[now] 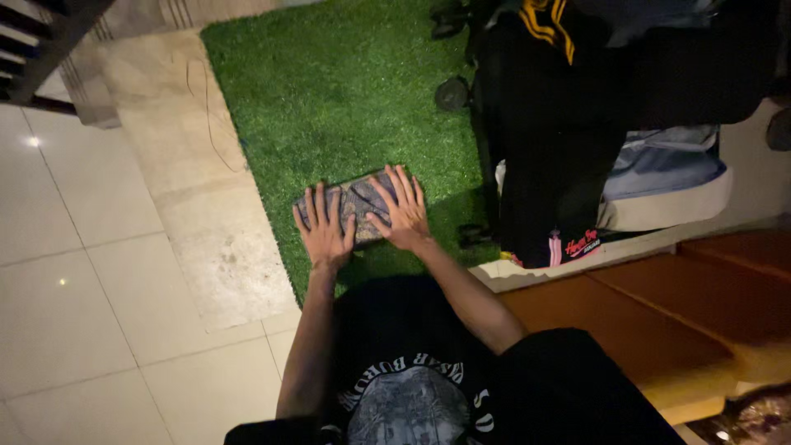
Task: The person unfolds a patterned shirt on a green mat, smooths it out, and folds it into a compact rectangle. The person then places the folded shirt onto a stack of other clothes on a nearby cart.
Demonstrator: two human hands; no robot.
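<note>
A small folded piece of grey patterned cloth lies on a green artificial-grass mat. My left hand rests flat on its left part, fingers spread. My right hand presses flat on its right part, fingers also spread. Both palms lie on top of the cloth without gripping it. My arms reach down from my black printed shirt at the bottom of the view.
Black garments hang from a wheeled rack to the right of the mat, with a castor on the grass. Pale floor tiles spread to the left. An orange-brown surface sits at right. A thin cable lies on the stone strip.
</note>
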